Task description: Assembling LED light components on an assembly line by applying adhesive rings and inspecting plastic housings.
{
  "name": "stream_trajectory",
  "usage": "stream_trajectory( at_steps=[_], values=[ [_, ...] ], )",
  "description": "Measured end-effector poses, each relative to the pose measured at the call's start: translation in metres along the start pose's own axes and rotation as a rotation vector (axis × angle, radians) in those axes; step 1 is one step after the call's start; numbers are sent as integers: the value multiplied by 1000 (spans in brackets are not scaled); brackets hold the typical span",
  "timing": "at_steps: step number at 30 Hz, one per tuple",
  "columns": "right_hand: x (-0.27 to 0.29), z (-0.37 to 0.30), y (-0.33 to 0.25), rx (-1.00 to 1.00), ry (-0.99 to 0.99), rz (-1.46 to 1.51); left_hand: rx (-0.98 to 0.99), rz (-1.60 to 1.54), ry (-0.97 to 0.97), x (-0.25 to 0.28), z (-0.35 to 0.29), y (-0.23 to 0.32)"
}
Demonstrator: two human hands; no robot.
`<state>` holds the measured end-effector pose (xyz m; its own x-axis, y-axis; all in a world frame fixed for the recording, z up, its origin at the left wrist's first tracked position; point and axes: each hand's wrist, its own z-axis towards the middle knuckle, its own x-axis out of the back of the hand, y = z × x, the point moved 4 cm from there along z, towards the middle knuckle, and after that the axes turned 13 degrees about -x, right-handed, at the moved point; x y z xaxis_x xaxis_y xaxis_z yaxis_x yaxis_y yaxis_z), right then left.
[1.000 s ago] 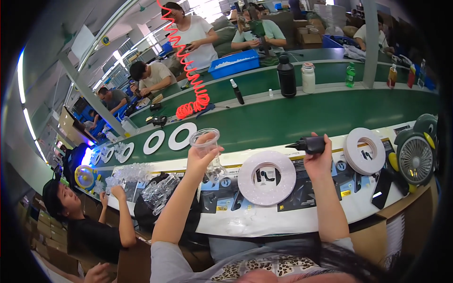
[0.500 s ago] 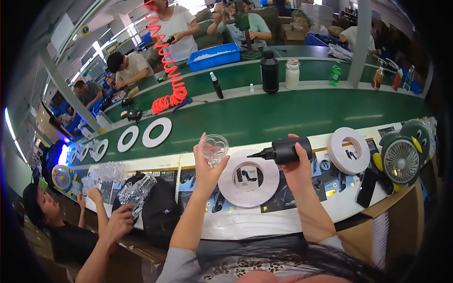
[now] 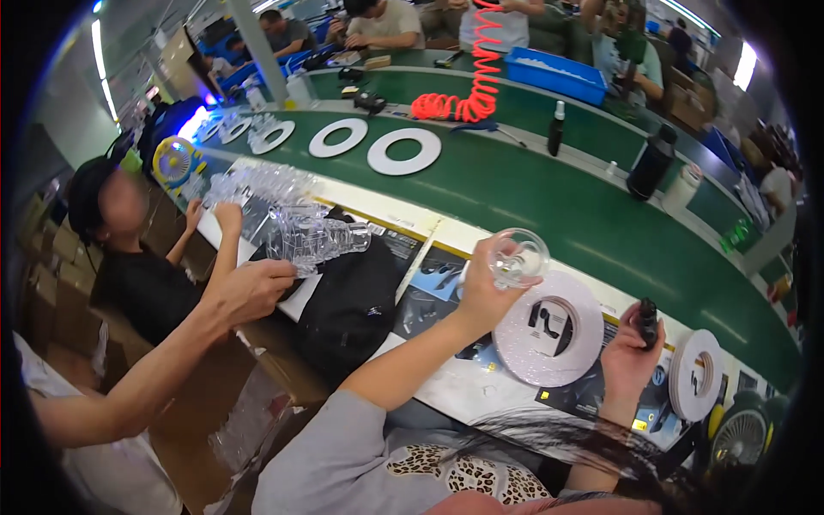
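My left hand (image 3: pixel 486 290) holds up a small clear round plastic piece (image 3: pixel 518 257) above the workbench edge. My right hand (image 3: pixel 628 356) grips a black electric screwdriver (image 3: pixel 647 322), pointing up, just right of a white disc (image 3: pixel 549 341) with a black part at its middle lying on the bench. A second white disc (image 3: pixel 696 374) lies further right.
A co-worker's hand (image 3: pixel 249 290) reaches from the left toward a pile of clear plastic parts (image 3: pixel 311 233) beside a black bag (image 3: pixel 348 305). White rings (image 3: pixel 404 151) lie on the green conveyor (image 3: pixel 549 202). A red coiled hose (image 3: pixel 468 81), black bottle (image 3: pixel 648 161), blue bin (image 3: pixel 558 75) and small fans (image 3: pixel 175 161) stand around.
My view has swung left. My left hand still holds the clear piece up, and my right hand has dropped lower and further right with the screwdriver. A co-worker's arm has reached in to the clear parts.
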<state>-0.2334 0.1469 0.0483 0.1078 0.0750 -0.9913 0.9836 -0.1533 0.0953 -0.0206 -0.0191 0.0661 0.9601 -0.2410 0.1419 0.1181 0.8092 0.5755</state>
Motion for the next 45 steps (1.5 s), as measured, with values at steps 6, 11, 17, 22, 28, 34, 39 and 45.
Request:
stream_trajectory(
  at_steps=[6,11,17,22,28,34,39,45],
  values=[
    [9,8,-12,17,0,9,-76,96,-10,5,-1,4],
    [6,0,-28,94,-68,-67,-107,63,1,-1,4,9],
    [70,3,-95,-85,-227,191,17,-20,-165,2,10,13],
    [38,-1,-58,114,-73,21,15,-123,-58,1,4,9],
    [72,-3,-106,108,-41,163,-184,39,-57,-1,2,6],
    [14,-4,-41,67,-130,-128,-257,13,14,-3,1,-5],
    [57,12,-74,-28,-128,370,-357,215,43,15,9,13],
    [3,0,-31,170,39,160,-176,280,57,57,-20,34]
  ],
)
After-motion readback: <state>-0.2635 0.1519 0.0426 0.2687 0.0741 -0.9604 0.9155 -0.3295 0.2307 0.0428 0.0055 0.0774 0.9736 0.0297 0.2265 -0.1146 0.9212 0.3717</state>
